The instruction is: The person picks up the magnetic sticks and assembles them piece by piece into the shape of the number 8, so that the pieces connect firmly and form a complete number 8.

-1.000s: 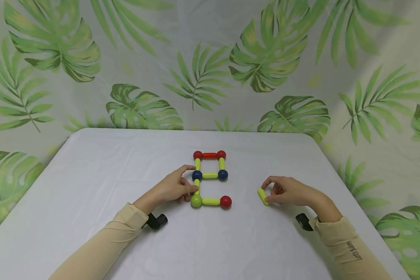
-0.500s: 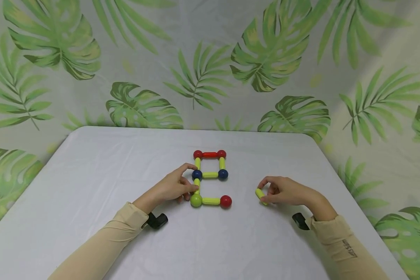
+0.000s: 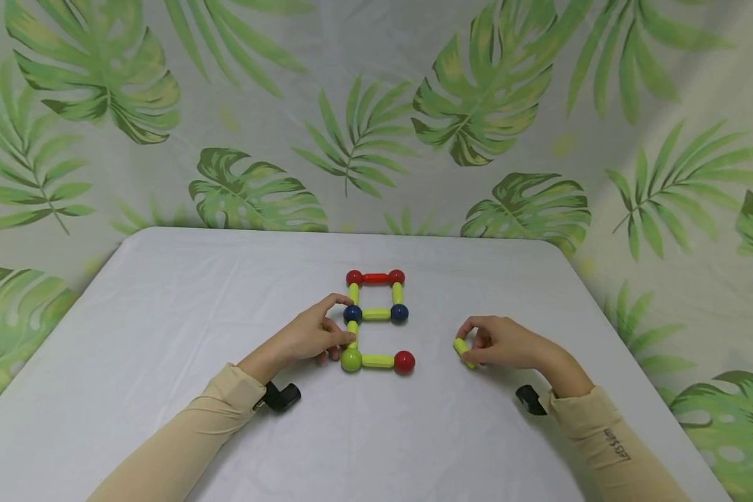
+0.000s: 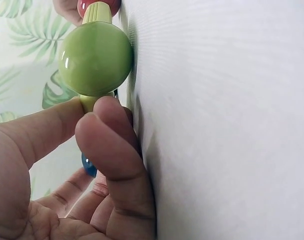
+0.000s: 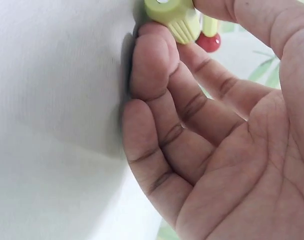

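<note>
A flat figure of magnetic rods and balls lies mid-table in the head view. My left hand (image 3: 310, 338) grips its left side, thumb and fingers around the yellow-green rod (image 3: 352, 327) between the left blue ball (image 3: 353, 314) and the green ball (image 4: 96, 59); the index fingertip is at the blue ball. From the green ball, another rod (image 3: 378, 361) runs right to a red ball (image 3: 404, 362). My right hand (image 3: 508, 341) pinches a loose yellow-green rod (image 3: 464, 353) between thumb and fingers, right of the figure. Its ridged end (image 5: 181, 22) and a round end face show in the right wrist view.
The upper square of the figure has a red rod (image 3: 375, 279) between two red balls, and a second blue ball (image 3: 399, 313) at its lower right corner. A white cloth covers the table (image 3: 226, 279). Behind it hangs a leaf-patterned curtain (image 3: 376, 139).
My right hand has slid slightly left, toward the figure, with the loose rod pinched in it. The left hand keeps its place on the figure.
</note>
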A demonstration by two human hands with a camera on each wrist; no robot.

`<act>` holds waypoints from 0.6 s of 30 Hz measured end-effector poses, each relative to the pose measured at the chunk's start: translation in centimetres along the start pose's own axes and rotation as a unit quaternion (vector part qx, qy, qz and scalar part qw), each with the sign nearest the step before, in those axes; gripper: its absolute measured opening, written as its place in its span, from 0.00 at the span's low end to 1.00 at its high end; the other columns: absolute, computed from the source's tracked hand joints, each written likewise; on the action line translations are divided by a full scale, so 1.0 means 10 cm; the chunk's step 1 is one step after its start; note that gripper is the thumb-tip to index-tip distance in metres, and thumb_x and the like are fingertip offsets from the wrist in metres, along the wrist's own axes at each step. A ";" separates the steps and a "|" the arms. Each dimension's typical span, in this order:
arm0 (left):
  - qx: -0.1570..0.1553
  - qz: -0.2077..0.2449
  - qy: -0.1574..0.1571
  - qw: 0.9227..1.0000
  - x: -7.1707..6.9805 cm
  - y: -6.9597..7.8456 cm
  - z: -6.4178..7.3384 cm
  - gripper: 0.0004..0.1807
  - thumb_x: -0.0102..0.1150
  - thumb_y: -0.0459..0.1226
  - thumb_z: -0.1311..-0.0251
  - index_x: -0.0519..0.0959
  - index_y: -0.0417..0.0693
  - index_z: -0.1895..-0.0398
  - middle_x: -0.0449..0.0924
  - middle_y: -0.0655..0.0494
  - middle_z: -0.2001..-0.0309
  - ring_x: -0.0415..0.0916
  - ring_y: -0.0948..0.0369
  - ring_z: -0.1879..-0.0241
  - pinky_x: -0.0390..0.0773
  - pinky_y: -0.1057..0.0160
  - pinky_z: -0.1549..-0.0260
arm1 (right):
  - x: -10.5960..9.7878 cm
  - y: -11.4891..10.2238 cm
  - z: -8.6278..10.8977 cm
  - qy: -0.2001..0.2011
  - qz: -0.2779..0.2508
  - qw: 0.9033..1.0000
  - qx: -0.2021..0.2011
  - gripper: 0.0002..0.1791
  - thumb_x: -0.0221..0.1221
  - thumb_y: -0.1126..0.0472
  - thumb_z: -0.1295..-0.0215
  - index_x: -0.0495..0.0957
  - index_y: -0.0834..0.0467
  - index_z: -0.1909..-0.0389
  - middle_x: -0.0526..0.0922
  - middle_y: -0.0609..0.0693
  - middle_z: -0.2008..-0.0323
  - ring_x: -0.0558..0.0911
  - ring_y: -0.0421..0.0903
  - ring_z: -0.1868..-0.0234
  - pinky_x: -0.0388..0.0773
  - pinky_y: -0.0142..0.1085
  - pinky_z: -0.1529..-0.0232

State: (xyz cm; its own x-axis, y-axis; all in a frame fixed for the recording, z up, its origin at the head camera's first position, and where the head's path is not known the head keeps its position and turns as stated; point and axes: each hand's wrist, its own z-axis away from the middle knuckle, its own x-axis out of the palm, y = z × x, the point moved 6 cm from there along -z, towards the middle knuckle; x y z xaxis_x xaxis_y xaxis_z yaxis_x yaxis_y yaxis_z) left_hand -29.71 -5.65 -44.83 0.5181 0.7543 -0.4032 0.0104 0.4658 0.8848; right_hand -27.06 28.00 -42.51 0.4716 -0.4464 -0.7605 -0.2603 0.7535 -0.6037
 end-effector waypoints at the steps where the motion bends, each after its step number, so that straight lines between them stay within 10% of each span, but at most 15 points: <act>1: 0.000 0.001 -0.001 1.000 0.00 0.00 0.00 0.36 0.69 0.42 0.27 0.64 0.58 0.22 0.86 0.49 0.67 0.78 0.60 0.78 0.78 0.63 0.75 | 0.00 0.00 -0.01 0.002 0.000 1.000 0.001 0.18 0.70 0.55 0.30 0.80 0.59 0.46 0.81 0.45 0.71 0.77 0.38 0.74 0.73 0.30 0.71; 18: -0.003 0.002 -0.001 1.000 0.00 0.00 0.00 0.36 0.68 0.41 0.27 0.64 0.59 0.22 0.85 0.49 0.69 0.76 0.60 0.80 0.77 0.64 0.77 | 0.02 -0.16 -0.21 0.053 -0.047 0.997 0.038 0.21 0.68 0.53 0.30 0.78 0.60 0.42 0.86 0.48 0.70 0.78 0.45 0.69 0.72 0.35 0.67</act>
State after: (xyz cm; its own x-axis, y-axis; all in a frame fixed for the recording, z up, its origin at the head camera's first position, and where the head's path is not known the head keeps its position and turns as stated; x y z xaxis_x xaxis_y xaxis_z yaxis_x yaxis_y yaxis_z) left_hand -29.72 -5.66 -44.84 0.5197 0.7558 -0.3984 0.0032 0.4646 0.8855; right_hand -28.35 25.74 -42.19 0.3983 -0.5617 -0.7252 -0.1522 0.7392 -0.6561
